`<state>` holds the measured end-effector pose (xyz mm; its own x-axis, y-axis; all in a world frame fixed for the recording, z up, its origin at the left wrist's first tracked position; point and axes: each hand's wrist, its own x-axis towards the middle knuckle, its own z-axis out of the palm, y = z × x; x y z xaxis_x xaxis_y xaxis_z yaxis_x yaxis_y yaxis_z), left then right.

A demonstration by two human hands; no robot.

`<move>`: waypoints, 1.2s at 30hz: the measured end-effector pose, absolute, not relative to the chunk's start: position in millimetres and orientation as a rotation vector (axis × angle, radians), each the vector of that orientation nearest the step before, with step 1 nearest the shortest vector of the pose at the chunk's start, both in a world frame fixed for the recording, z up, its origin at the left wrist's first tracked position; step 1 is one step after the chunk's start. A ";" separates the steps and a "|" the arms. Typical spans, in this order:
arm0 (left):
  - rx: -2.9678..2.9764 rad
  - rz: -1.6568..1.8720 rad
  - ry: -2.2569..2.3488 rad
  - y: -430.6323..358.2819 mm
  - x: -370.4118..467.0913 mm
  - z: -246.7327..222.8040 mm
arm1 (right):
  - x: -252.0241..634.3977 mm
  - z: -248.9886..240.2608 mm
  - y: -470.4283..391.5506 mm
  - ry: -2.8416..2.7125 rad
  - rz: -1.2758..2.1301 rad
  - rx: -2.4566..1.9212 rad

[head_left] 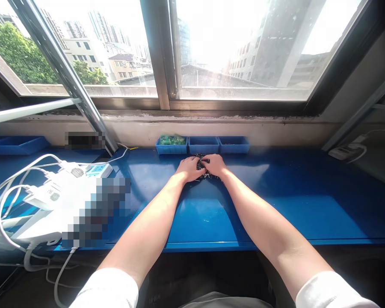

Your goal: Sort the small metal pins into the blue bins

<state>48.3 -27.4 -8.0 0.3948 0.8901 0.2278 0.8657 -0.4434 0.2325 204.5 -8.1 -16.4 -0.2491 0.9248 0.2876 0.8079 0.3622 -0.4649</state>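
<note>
Both hands meet at a small heap of dark thin parts with silvery, pin-like ends (206, 174) on the blue tabletop, below the middle bin. The parts are too small to name. My left hand (190, 167) lies at the heap's left side, its fingers bent over the far edge and its thumb apart, pointing right. From the right, my right hand (214, 164) curves round the other side, thumb and fingers apart. Both touch the heap and hide part of it. No single part shows clearly gripped in either hand.
Beyond the hands stand three blue bins: one with green packets (172, 141), a middle bin (203, 145) and a right bin (234, 145). A white power strip (45, 222) with plugs and cables lies left on the blue table (295, 214). A metal post (93, 115) rises behind.
</note>
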 end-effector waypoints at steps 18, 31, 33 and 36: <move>2.508 0.648 1.600 -27.0 43.4 -11.6 | 206.5 -17.5 -8.8 -1.999 0.246 -1.480; 2.366 1.224 1.433 -27.2 43.3 -2.2 | 204.7 -10.9 -16.5 -2.076 0.349 -1.255; 2.326 1.144 1.411 -28.0 41.4 0.0 | 204.0 -10.2 -17.4 -2.099 0.359 -1.239; 2.281 1.061 1.481 -29.1 40.4 2.0 | 202.2 -8.4 -18.6 -2.083 0.340 -1.250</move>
<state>40.4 -29.1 2.0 0.2306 0.8632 0.4491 0.7027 -0.4670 0.5368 202.2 -18.6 -8.4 -0.3117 0.8550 0.4145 0.6787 0.5056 -0.5327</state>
